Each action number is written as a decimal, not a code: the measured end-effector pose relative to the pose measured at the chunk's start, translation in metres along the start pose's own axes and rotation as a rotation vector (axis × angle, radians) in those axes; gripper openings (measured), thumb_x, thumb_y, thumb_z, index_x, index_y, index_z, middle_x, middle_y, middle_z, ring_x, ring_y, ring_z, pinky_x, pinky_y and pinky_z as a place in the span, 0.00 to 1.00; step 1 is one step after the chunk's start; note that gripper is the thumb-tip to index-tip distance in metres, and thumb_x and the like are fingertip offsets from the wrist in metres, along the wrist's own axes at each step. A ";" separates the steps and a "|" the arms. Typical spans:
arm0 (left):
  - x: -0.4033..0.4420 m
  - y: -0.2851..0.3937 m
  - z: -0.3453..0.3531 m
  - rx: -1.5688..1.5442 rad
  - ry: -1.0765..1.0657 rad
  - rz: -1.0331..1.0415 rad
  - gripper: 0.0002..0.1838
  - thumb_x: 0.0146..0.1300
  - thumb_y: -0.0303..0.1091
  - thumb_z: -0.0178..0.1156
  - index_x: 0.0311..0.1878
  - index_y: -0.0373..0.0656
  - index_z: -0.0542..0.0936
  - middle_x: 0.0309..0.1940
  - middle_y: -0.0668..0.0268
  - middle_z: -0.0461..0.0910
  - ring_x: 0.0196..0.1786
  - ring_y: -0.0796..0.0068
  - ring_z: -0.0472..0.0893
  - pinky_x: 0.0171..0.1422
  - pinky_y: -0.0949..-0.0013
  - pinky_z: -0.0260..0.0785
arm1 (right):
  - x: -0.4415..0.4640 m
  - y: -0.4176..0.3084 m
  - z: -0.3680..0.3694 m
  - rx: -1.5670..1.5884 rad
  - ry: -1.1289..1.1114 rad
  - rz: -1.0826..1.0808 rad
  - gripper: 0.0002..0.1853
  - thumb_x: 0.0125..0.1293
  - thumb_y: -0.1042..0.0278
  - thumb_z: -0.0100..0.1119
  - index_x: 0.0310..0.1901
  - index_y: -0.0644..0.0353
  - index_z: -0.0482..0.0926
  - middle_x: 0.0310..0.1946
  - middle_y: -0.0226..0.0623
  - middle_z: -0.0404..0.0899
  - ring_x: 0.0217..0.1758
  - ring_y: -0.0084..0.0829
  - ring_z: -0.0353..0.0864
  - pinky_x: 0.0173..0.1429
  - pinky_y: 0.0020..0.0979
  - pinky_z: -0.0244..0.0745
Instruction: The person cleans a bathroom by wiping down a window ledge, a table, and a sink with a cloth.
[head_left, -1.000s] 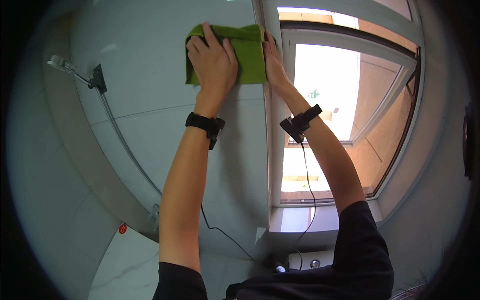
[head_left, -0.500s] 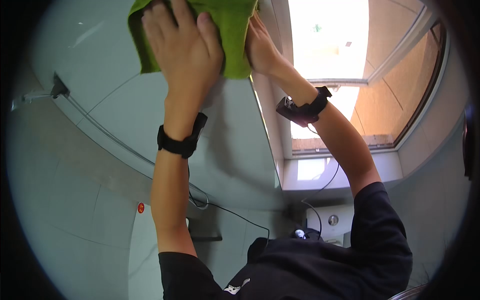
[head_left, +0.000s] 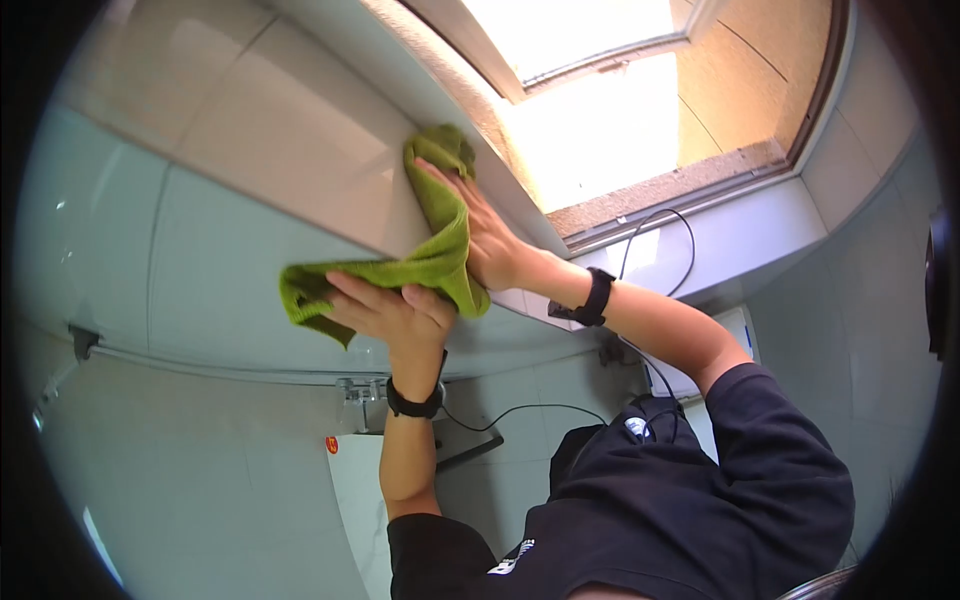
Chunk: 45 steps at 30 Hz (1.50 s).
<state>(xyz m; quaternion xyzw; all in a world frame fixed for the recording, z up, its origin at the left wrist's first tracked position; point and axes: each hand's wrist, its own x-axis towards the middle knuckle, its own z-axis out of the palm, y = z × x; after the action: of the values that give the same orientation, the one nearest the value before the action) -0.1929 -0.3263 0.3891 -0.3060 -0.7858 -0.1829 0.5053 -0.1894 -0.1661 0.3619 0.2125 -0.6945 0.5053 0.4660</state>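
A green cloth (head_left: 445, 207) hangs in folds between my two hands. Its upper end lies on the pale inner side of the window recess, and its lower end reaches the tiled wall below. My right hand (head_left: 487, 238) presses the upper part against the recess, fingers stretched along the fabric. Lower and to the left, my left hand (head_left: 398, 312) holds the other end near the wall tiles, its fingers partly over the cloth's edge. A black strap with a small device sits on each wrist.
An open window (head_left: 600, 130) lets in bright light at the upper right. A thin black cable (head_left: 692, 250) loops from my right wrist beside the sill. A metal rail (head_left: 220, 370) runs along the wall at left, and a white panel with a red sticker (head_left: 332, 445) stands below.
The view has turned and the window fills more of it. Both hands and the cloth appear lower; the cloth is now more folded, with my right hand's part against the window recess.
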 end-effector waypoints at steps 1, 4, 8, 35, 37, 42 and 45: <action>-0.017 0.000 0.008 -0.026 -0.035 -0.039 0.47 0.73 0.54 0.40 0.79 0.25 0.39 0.72 0.24 0.47 0.72 0.18 0.51 0.74 0.25 0.40 | -0.014 0.006 0.000 0.010 0.007 0.028 0.34 0.80 0.51 0.35 0.80 0.61 0.50 0.78 0.56 0.53 0.82 0.57 0.48 0.83 0.49 0.44; -0.057 -0.001 0.027 0.151 -0.009 0.166 0.47 0.73 0.54 0.38 0.78 0.22 0.38 0.72 0.19 0.44 0.71 0.16 0.51 0.74 0.29 0.44 | -0.050 0.024 0.001 0.024 0.015 0.094 0.35 0.79 0.52 0.41 0.80 0.61 0.51 0.79 0.54 0.52 0.82 0.56 0.48 0.83 0.49 0.45; -0.113 -0.017 0.052 0.194 -0.056 0.283 0.48 0.72 0.52 0.40 0.78 0.21 0.35 0.72 0.17 0.40 0.72 0.13 0.47 0.75 0.27 0.44 | -0.084 0.050 0.002 0.000 0.030 0.113 0.36 0.76 0.53 0.46 0.80 0.61 0.52 0.80 0.52 0.51 0.82 0.56 0.48 0.83 0.49 0.46; -0.264 -0.012 0.028 -0.280 -0.784 0.594 0.25 0.63 0.26 0.56 0.65 0.33 0.75 0.59 0.57 0.78 0.62 0.58 0.77 0.69 0.57 0.69 | -0.348 0.095 0.031 0.168 0.146 0.890 0.38 0.69 0.67 0.62 0.77 0.62 0.58 0.75 0.53 0.63 0.78 0.43 0.62 0.78 0.35 0.59; -0.260 -0.008 0.002 -0.345 -0.766 0.504 0.23 0.64 0.24 0.55 0.63 0.31 0.75 0.59 0.55 0.77 0.63 0.56 0.76 0.70 0.57 0.68 | -0.334 0.056 0.032 -0.068 0.204 0.908 0.29 0.68 0.70 0.61 0.70 0.64 0.67 0.66 0.55 0.72 0.70 0.46 0.72 0.72 0.37 0.66; -0.246 0.002 -0.083 -0.581 -0.700 0.367 0.19 0.63 0.19 0.59 0.58 0.30 0.75 0.55 0.54 0.78 0.57 0.54 0.79 0.61 0.59 0.74 | -0.274 -0.062 0.045 -0.139 0.255 0.785 0.13 0.62 0.79 0.58 0.48 0.66 0.79 0.45 0.53 0.82 0.48 0.52 0.82 0.55 0.39 0.76; -0.238 -0.009 -0.160 -0.572 -0.598 0.201 0.19 0.59 0.19 0.64 0.54 0.32 0.76 0.48 0.55 0.79 0.48 0.54 0.80 0.50 0.60 0.76 | -0.243 -0.133 0.075 -0.200 0.061 0.487 0.14 0.57 0.83 0.60 0.46 0.68 0.78 0.42 0.51 0.81 0.41 0.49 0.83 0.47 0.36 0.78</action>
<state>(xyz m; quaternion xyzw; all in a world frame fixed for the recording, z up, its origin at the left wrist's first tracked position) -0.0182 -0.4987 0.2414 -0.5487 -0.7816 -0.2465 0.1654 -0.0041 -0.3292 0.2155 -0.0232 -0.7572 0.5378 0.3700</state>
